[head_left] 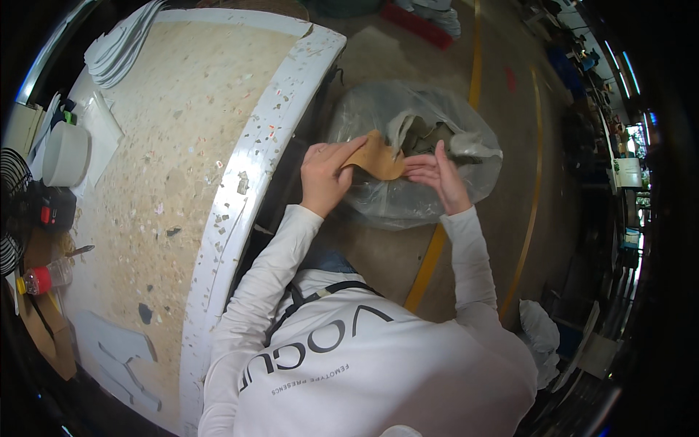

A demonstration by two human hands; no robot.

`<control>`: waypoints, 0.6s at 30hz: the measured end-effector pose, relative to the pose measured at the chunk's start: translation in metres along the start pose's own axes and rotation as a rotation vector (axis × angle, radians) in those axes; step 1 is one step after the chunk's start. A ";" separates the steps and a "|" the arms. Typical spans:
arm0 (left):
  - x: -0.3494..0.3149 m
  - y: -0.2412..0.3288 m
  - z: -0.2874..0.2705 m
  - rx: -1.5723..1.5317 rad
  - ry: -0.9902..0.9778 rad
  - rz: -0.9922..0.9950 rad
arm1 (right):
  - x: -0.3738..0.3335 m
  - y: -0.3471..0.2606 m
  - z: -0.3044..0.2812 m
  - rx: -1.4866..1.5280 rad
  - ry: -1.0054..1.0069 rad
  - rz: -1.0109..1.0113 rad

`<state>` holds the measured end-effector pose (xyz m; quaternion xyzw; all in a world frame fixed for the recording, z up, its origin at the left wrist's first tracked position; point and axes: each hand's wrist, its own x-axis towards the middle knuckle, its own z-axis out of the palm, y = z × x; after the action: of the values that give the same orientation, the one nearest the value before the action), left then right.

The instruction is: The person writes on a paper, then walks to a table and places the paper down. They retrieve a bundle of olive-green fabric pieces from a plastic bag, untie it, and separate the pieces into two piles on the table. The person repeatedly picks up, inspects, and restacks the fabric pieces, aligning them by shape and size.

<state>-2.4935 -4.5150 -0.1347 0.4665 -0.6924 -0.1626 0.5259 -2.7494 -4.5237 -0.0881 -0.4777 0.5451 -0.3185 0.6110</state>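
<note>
My left hand (324,175) pinches the left end of a thin, curved tan piece (375,158), which looks like leather or felt. Its other end reaches the fingertips of my right hand (440,180). That hand has its fingers stretched out and its thumb standing apart; whether the fingertips press on the piece is hard to tell. Both hands are above a large clear plastic bag (386,205) on the floor. Through the bag's gathered mouth, grey-green material (426,137) shows inside.
On my left stands a worn table (196,131) with a white edge, strewn with scraps. It bears stacked white sheets (120,47), a white tub (67,154), a red-banded bottle (47,278) and grey cut shapes (120,346). Yellow lines (526,240) cross the floor; white bags (539,331) lie right.
</note>
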 end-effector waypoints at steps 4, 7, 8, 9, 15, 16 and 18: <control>0.006 0.020 -0.003 -0.019 -0.019 0.162 | -0.003 -0.012 0.040 0.245 -0.195 0.111; 0.001 0.029 0.000 -0.117 0.009 0.099 | -0.007 -0.011 0.058 0.202 -0.208 -0.034; 0.000 0.031 0.001 -0.170 0.030 0.028 | -0.010 -0.009 0.062 0.071 -0.198 -0.147; -0.001 0.031 0.002 -0.224 0.053 -0.044 | -0.011 -0.007 0.064 -0.074 -0.165 -0.202; 0.001 0.025 0.018 -0.366 0.025 -0.202 | 0.000 0.011 0.054 -0.495 0.244 -0.536; 0.001 0.025 0.024 -0.335 0.050 -0.177 | 0.003 0.013 0.050 -0.381 0.270 -0.386; -0.007 0.028 0.035 -0.364 0.004 -0.264 | 0.008 0.017 0.048 -0.110 0.295 -0.254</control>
<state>-2.5380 -4.5044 -0.1322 0.4508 -0.5833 -0.3514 0.5771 -2.7032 -4.5134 -0.1093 -0.5235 0.5807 -0.4292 0.4522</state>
